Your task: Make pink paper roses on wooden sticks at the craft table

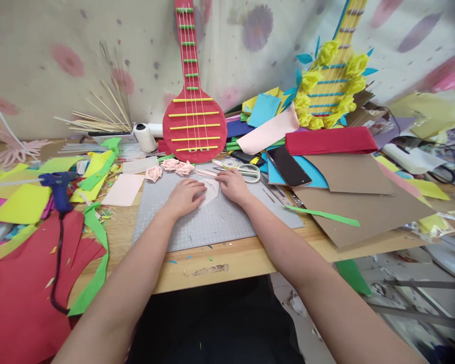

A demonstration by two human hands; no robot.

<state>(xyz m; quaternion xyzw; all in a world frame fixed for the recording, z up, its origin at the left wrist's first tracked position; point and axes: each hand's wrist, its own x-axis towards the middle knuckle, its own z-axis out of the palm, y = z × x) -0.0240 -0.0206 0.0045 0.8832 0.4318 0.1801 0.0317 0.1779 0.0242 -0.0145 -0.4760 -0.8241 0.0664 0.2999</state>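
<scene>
A small pale piece of paper (211, 190) lies on the grey cutting mat (212, 230) between my two hands. My left hand (185, 198) presses on its left side, with the fingers together and slightly bent. At its upper right, my right hand (233, 186) is closed, with the fingertips at the paper's edge; what lies under them is partly hidden. Several pale pink paper roses (178, 167) sit at the mat's far left edge. White-handled scissors (249, 173) rest just beyond my right hand.
A red paper lute (194, 124) leans on the wall behind the mat; a yellow one (329, 91) stands right. A glue gun (58, 189) lies among paper scraps at left. A phone (289, 166) and brown cardboard (367, 212) are at right. The table's front edge (216, 275) is close.
</scene>
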